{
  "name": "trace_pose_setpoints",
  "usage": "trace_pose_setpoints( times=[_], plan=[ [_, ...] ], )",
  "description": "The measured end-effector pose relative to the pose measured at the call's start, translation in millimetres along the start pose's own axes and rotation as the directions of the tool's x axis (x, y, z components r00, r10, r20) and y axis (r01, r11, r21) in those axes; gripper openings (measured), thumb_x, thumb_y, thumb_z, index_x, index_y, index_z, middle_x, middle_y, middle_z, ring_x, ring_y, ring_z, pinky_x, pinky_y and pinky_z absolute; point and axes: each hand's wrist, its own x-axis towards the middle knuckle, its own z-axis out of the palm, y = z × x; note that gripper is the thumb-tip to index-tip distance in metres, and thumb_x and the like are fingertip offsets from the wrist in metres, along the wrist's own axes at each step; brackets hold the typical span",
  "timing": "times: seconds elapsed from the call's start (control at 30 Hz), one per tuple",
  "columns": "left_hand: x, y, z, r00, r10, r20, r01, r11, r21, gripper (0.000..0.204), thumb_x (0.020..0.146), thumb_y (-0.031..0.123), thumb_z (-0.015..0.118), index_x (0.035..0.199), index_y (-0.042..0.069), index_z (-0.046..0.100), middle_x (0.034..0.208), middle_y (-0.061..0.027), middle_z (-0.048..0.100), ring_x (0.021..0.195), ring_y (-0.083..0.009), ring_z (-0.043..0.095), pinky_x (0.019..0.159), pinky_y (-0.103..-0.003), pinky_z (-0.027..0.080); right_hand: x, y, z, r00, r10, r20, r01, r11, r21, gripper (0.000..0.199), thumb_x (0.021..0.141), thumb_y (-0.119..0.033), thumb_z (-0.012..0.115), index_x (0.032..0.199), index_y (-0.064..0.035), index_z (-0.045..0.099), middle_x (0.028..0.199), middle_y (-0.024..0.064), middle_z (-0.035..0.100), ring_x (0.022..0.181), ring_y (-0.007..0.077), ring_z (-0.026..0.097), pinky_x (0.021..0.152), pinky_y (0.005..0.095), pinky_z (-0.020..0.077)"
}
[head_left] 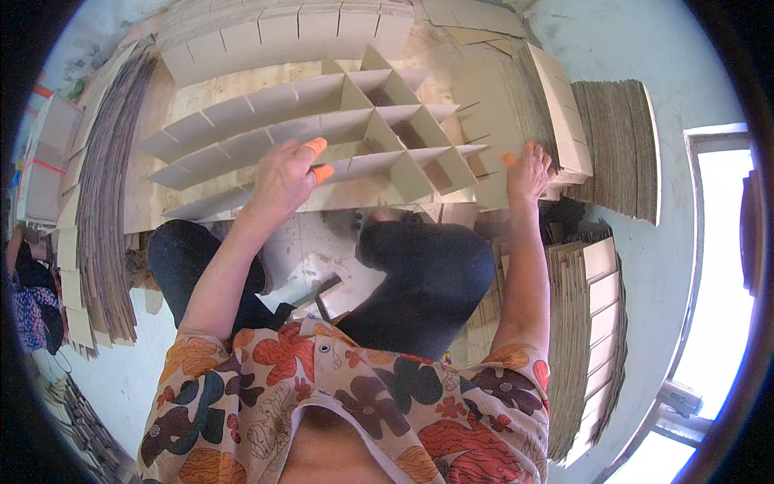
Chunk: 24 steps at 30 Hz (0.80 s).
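A cardboard divider grid (363,113) stands partly assembled on the board in front of me. Its three long slotted strips run left to right, and two cross strips (423,145) sit across them toward the right end. My left hand (288,179) is at the nearest long strip (367,166), which passes between thumb and index finger; both wear orange finger covers. Farther right, my right hand (530,176) reaches to the near end of a stack of cardboard strips (558,109). Its orange-covered thumb is spread from the other fingers, whose tips touch the stack.
Slotted cardboard strips (282,32) are lined up along the far side. Tall cardboard stacks stand at the left (113,169), far right (617,145) and lower right (572,339). My knees (435,266) are below the wooden board (145,194). A bright doorway (721,266) is at right.
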Motion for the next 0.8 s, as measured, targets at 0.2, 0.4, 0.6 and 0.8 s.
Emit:
trace_pose_setpoints(
  times=[0.2,0.4,0.6,0.8],
  plan=[
    [-4,-5,-5,0.997,0.030,-0.064,-0.029,0.999,0.018,0.037,0.069,0.018,0.075,0.102,0.004,0.064,0.079,-0.0152,0.061,0.072,-0.0320,0.060,0.062,-0.040,0.048,4,12,-1,0.999,0.038,-0.037,-0.031,0.983,0.179,0.030,0.076,-0.035,0.068,0.086,-0.0071,0.062,0.096,0.0111,0.063,0.096,0.0311,0.057,0.079,0.0453,0.0440],
    [-8,-9,-5,0.996,0.040,-0.085,-0.041,0.999,-0.004,0.036,0.069,0.018,0.075,0.101,0.003,0.065,0.079,-0.0148,0.061,0.072,-0.0318,0.060,0.063,-0.040,0.048,12,16,-1,0.997,0.028,-0.074,-0.009,0.970,0.242,0.036,0.077,-0.039,0.066,0.072,-0.0029,0.061,0.078,0.0187,0.063,0.078,0.0366,0.061,0.067,0.0472,0.0459],
    [-14,-10,-10,0.993,-0.025,-0.112,0.026,1.000,0.013,0.037,0.070,0.018,0.075,0.102,0.002,0.064,0.080,-0.0145,0.062,0.072,-0.0308,0.060,0.064,-0.039,0.049,23,16,-54,0.939,0.300,-0.167,-0.164,0.819,0.549,0.037,0.083,-0.038,0.063,0.075,-0.0024,0.066,0.062,0.0158,0.060,0.058,0.0252,0.056,0.058,0.0394,0.0437],
    [-23,-15,-12,0.999,-0.002,-0.048,0.004,0.999,0.042,0.033,0.070,0.017,0.074,0.099,0.003,0.065,0.079,-0.0144,0.064,0.074,-0.0301,0.061,0.063,-0.039,0.049,16,-41,-155,0.970,0.103,-0.223,0.099,0.668,0.738,0.030,0.083,-0.031,0.066,0.086,-0.0019,0.069,0.065,0.0077,0.062,0.059,0.0110,0.051,0.058,0.0288,0.0430]
  ],
)
